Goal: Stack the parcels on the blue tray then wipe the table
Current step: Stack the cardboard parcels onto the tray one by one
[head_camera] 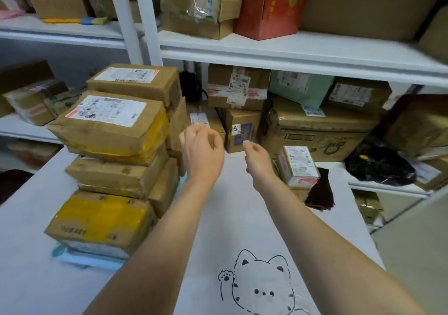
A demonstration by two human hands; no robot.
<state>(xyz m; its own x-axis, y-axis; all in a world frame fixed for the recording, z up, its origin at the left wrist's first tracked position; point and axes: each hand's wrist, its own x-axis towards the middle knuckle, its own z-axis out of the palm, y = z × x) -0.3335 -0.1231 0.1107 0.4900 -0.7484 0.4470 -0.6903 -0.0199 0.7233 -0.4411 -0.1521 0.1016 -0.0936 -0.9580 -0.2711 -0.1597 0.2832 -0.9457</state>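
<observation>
Parcels (114, 130) already stand in a tall pile at the left of the counter (230, 217), brown boxes several layers high in two columns, and a strip of the blue tray (80, 257) peeks out from under the lowest box with the yellow tape. To my eye the stacking step is close to its end. Just right of the pile, the left hand (202, 145) hangs in the air above the counter, its fingers loosely curled with nothing in them. The right hand (258, 156) is beside it, also above the counter, fingers relaxed and holding nothing. Both point toward the far edge. Further right, one small parcel (299, 167) with a white label still stands at the counter's far right edge, well apart from the pile; I cannot tell whether it rests on the counter or just behind it. If it belongs to the job, the next move would be a reach with the right hand to grip it and carry it over onto the pile, set down squarely, since the tower is high and the upper boxes sit a little askew. Just beside that parcel a dark brown cloth (320, 191) lies over the counter's edge, handy for wiping afterwards. Behind everything, white shelves (291, 50) are crammed with other boxes, which should not be mistaken for the ones to stack.
</observation>
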